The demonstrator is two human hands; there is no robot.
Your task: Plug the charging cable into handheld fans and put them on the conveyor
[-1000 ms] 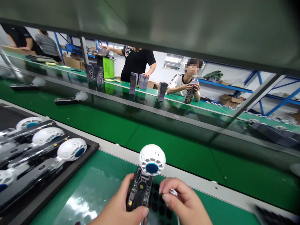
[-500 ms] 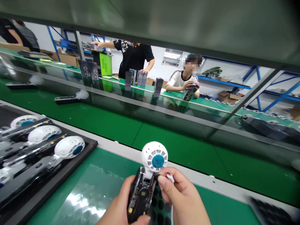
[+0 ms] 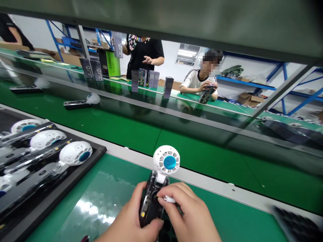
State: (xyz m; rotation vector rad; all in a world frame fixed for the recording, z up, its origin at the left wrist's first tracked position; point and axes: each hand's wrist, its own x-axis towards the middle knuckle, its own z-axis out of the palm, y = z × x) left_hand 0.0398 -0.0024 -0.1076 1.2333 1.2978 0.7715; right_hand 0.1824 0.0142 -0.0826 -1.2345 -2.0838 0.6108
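Observation:
My left hand (image 3: 136, 215) is closed around the dark, see-through handle of a handheld fan (image 3: 148, 205). The fan's round white head with a blue centre (image 3: 169, 162) points up and away from me. My right hand (image 3: 188, 210) pinches a small white cable plug (image 3: 169, 199), and its fingertips touch the round dark spot on the handle's face. Whether they also hold something thin there is hidden. Below the handle, a sheet with black round dots (image 3: 168, 232) shows in part.
At left, a black tray (image 3: 96, 158) holds several similar fans. Beyond the white rail runs a green conveyor belt (image 3: 121, 134) with fans (image 3: 78, 103) lying on it. Boxes (image 3: 168, 88) and co-workers stand across the belt. A blurred dark dotted sheet (image 3: 295, 222) lies at right.
My right fingers have moved from beside the fan's neck down and left onto the handle's round spot. Across the belt, a co-worker has lifted a box.

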